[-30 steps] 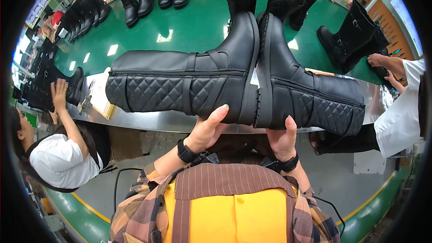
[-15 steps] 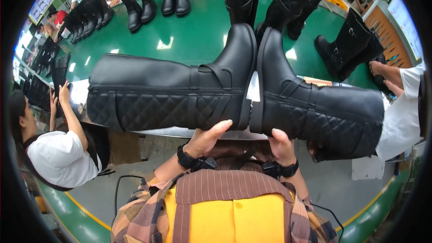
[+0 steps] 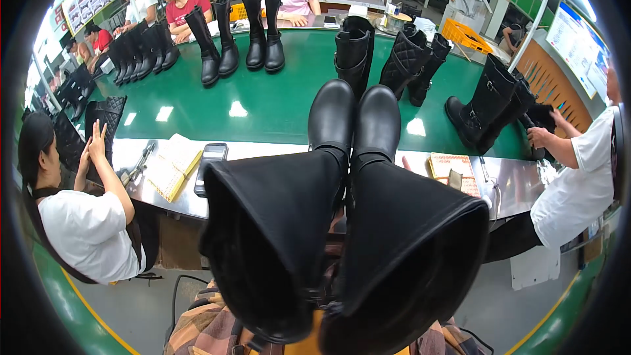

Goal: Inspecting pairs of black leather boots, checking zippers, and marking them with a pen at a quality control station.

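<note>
Two tall black boots are held up side by side in front of me, toes away and wide shaft openings toward me. The left boot (image 3: 276, 190) and the right boot (image 3: 407, 204) touch along their feet, and their shafts spread apart at the near end. My left hand is hidden behind the boots. Of my right hand (image 3: 406, 163) only what looks like a fingertip shows, against the outer side of the right boot. Straps cross at the ankles, and the insides of the shafts are dark.
More black boots stand on the green table (image 3: 276, 112). A notebook (image 3: 172, 167), a phone-like device (image 3: 210, 161) and a patterned booklet (image 3: 453, 172) lie on the metal edge strip (image 3: 263, 148). Co-workers stand close at left (image 3: 92, 223) and right (image 3: 572, 190); others sit across the table.
Both boots have turned from lying sideways, soles together, to pointing away with their openings toward me. My hands have gone mostly out of sight behind them. The view has tipped up.
</note>
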Action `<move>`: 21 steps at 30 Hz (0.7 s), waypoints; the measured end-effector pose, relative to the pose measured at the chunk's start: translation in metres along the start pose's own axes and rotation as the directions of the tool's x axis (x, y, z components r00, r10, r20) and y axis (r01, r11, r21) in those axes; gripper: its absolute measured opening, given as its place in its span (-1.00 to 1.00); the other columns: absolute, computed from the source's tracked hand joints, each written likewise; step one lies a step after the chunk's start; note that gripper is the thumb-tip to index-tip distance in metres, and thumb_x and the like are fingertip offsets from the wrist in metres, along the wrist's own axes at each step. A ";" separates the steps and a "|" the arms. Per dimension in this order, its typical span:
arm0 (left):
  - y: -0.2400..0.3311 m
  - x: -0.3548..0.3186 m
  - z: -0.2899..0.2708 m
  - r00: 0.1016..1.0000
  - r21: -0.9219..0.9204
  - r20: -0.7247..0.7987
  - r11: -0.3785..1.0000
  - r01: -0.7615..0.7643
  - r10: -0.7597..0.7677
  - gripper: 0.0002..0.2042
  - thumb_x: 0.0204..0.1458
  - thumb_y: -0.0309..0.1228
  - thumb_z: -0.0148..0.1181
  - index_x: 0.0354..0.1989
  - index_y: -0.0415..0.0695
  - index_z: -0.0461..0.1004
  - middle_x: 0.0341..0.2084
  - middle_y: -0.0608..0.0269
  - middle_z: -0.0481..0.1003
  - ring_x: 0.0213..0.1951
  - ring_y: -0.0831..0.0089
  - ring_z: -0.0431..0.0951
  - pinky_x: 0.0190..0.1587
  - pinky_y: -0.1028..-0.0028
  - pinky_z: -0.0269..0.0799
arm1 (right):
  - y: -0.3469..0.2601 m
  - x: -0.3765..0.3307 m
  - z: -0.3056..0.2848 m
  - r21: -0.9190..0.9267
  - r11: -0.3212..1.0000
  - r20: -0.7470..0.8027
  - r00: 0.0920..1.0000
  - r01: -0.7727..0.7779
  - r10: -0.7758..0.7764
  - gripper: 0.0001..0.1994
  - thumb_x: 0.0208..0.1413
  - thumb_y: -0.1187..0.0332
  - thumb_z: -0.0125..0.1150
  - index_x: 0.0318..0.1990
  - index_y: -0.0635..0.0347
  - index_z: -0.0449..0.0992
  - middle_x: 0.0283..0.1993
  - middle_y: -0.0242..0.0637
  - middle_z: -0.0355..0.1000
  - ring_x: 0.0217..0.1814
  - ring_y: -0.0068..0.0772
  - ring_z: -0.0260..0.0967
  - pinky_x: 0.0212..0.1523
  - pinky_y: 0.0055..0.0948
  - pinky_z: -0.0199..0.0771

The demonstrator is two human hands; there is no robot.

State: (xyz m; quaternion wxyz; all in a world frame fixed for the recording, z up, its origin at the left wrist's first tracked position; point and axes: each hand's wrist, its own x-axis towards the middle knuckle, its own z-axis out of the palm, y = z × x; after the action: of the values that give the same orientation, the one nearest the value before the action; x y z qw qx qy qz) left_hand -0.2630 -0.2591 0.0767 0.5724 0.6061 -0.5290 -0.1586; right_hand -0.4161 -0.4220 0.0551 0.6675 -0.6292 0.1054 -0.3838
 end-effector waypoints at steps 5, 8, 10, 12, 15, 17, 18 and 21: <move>-0.006 0.005 -0.010 0.974 0.042 0.054 0.975 -0.220 0.218 -0.23 0.01 -0.27 0.33 0.38 -0.03 0.05 0.23 0.15 0.26 0.19 0.31 0.30 0.21 0.34 0.27 | 0.030 0.005 -0.011 0.654 0.664 -0.132 0.810 -0.362 0.571 -0.48 0.38 0.02 -0.14 0.26 0.25 0.32 0.24 -0.13 0.36 0.28 -0.26 0.29 0.32 -0.17 0.24; -0.007 0.021 -0.025 0.977 -0.195 0.099 0.966 -0.170 0.191 -0.10 -0.01 -0.28 0.33 0.49 0.01 -0.07 0.34 0.11 0.19 0.28 0.27 0.25 0.29 0.31 0.23 | 0.034 -0.010 -0.013 0.695 0.633 -0.139 0.800 -0.341 0.584 -0.48 0.38 0.02 -0.14 0.27 0.25 0.31 0.25 -0.12 0.35 0.29 -0.24 0.28 0.33 -0.15 0.23; -0.009 0.036 -0.031 0.984 -0.571 0.171 0.809 0.139 -0.048 -0.16 0.08 -0.39 0.21 0.51 0.07 -0.14 0.31 0.14 0.21 0.26 0.31 0.26 0.26 0.35 0.22 | 0.026 -0.022 -0.016 0.671 0.672 -0.128 0.843 -0.315 0.523 -0.47 0.38 0.02 -0.15 0.28 0.25 0.31 0.26 -0.12 0.35 0.30 -0.23 0.28 0.34 -0.14 0.22; -0.011 0.047 -0.027 0.950 -0.693 0.152 0.656 0.298 -0.271 -0.40 0.33 -0.27 -0.04 0.49 -0.03 -0.08 0.19 0.19 0.34 0.21 0.40 0.30 0.25 0.33 0.26 | 0.014 -0.032 -0.018 0.646 0.707 -0.118 0.877 -0.289 0.466 -0.47 0.38 0.02 -0.15 0.28 0.25 0.30 0.26 -0.12 0.34 0.31 -0.21 0.28 0.35 -0.12 0.22; -0.016 0.045 -0.005 0.901 -0.832 0.368 0.350 0.429 -0.230 -0.43 0.34 -0.01 -0.13 0.38 -0.12 0.13 0.17 0.23 0.39 0.16 0.44 0.41 0.24 0.38 0.32 | -0.002 -0.044 -0.021 0.621 0.739 -0.093 0.912 -0.260 0.399 -0.47 0.38 0.02 -0.16 0.29 0.25 0.29 0.27 -0.11 0.34 0.32 -0.19 0.27 0.36 -0.10 0.21; -0.023 0.040 0.002 0.891 -0.847 0.391 0.288 0.446 -0.229 -0.44 0.35 -0.01 -0.16 0.33 -0.18 0.19 0.15 0.19 0.41 0.15 0.45 0.42 0.21 0.41 0.37 | -0.009 -0.049 -0.024 0.621 0.745 -0.059 0.933 -0.245 0.356 -0.47 0.38 0.02 -0.16 0.29 0.24 0.29 0.28 -0.11 0.33 0.32 -0.18 0.27 0.37 -0.09 0.20; -0.027 0.038 0.003 0.881 -0.841 0.393 0.284 0.460 -0.263 -0.45 0.36 -0.01 -0.19 0.31 -0.20 0.21 0.16 0.18 0.40 0.15 0.44 0.43 0.20 0.40 0.38 | -0.010 -0.049 -0.027 0.626 0.742 -0.035 0.942 -0.240 0.335 -0.47 0.38 0.02 -0.16 0.30 0.24 0.28 0.29 -0.11 0.33 0.33 -0.17 0.26 0.37 -0.08 0.20; -0.038 0.036 -0.008 0.852 -0.849 0.476 0.139 0.510 -0.219 -0.47 0.38 -0.04 -0.26 0.29 -0.21 0.24 0.17 0.14 0.42 0.13 0.38 0.48 0.19 0.36 0.41 | -0.012 -0.045 -0.033 0.658 0.712 0.062 0.960 -0.246 0.274 -0.46 0.38 0.02 -0.17 0.31 0.24 0.27 0.30 -0.11 0.32 0.34 -0.15 0.26 0.39 -0.06 0.19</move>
State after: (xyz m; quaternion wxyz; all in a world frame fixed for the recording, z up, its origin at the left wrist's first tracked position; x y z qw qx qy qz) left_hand -0.2255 -0.2926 0.0614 0.6935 0.2137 -0.2175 -0.6527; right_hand -0.4722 -0.4171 0.0447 0.8911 -0.3242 0.0639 -0.3110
